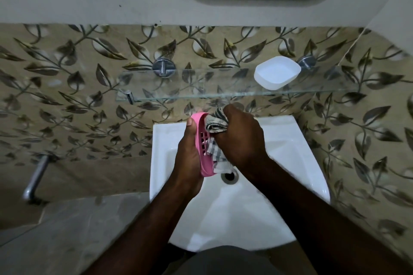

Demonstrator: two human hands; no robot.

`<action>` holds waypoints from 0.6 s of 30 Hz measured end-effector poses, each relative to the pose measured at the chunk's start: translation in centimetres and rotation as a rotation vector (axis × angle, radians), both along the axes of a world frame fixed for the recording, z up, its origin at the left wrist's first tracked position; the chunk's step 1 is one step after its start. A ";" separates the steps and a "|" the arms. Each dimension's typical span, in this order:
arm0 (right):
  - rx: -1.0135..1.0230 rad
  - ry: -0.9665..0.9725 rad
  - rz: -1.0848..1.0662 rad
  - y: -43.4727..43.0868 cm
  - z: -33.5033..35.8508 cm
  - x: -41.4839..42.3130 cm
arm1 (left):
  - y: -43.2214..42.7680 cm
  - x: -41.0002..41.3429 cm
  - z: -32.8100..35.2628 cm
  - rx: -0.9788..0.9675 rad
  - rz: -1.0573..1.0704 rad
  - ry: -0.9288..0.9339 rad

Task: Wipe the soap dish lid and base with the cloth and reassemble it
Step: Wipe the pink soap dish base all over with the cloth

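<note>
Soap dish lid (200, 140) stood on edge, long axis pointing away, gripped by left hand (187, 156); right hand (241, 140), clutching cloth (215, 121), pressed against its right face.

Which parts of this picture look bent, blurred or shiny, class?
Head view: the wide lens bows the glass shelf and wall lines; the left hand, right hand and cloth smear slightly from motion; pale reflections streak the sink; the lower corners are dim.

Tilted pink lid (200, 127) touches checked cloth (215, 123); white base (277, 72) apart.
</note>
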State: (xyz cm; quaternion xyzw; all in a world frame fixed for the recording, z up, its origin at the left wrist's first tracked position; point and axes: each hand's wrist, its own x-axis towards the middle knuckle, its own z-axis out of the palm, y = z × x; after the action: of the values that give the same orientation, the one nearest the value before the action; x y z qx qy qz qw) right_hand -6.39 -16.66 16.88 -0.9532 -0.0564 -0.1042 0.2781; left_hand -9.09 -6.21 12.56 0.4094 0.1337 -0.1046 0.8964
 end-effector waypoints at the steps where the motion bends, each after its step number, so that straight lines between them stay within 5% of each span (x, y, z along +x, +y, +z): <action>1: -0.022 0.027 0.015 -0.1 -0.2 -0.2 | 0.1 -0.1 -0.1 0.002 0.006 0.013; 6: 0.050 0.239 0.140 -1.2 -1.8 -1.8 | 1.1 0.0 -0.1 0.091 0.002 -0.022; 11: 0.448 0.046 0.089 -0.7 0.3 0.0 | -0.1 0.3 0.5 0.138 -0.092 -0.049; 18: 0.154 0.158 0.499 -2.5 -1.2 -2.9 | 1.7 1.0 0.9 0.128 -0.005 0.024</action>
State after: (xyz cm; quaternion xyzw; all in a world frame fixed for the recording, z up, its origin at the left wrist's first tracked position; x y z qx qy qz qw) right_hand -9.31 -19.14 15.73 -0.8911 -0.2596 0.0383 0.3701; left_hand -8.06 -4.50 13.45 0.4648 0.1497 -0.1027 0.8666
